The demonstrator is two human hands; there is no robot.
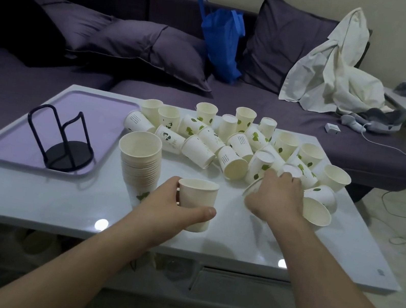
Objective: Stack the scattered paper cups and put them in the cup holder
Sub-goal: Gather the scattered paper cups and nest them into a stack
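At the far left of the pale table (28,194) a lilac tray (9,148) is laid flat, and a black wire cup holder (64,141) is stood upright on its near right part, with no cup seen inside it. Just to the right of the tray, a tall stack of nested paper cups (139,159) is set upright on the table, mouth up. Beside the stack, a single paper cup (195,201) is held upright by the left hand (168,207); the thumb is wrapped across its near side and the fingers are curled round its far side, so the cup is firmly gripped. Behind and to the right, the scattered cups (238,143) are spread across the far half of the table, some upright, some tipped on their sides, several printed with green leaves. The right hand (275,195) is laid palm down over the near edge of this heap, its fingers bent around a cup lying on its side (253,186), which is mostly hidden beneath the hand. Beyond the table, a purple sofa (271,106) is seen, with a blue bag (223,41) propped against a cushion (280,40) and a white cloth (337,68) draped to the right.
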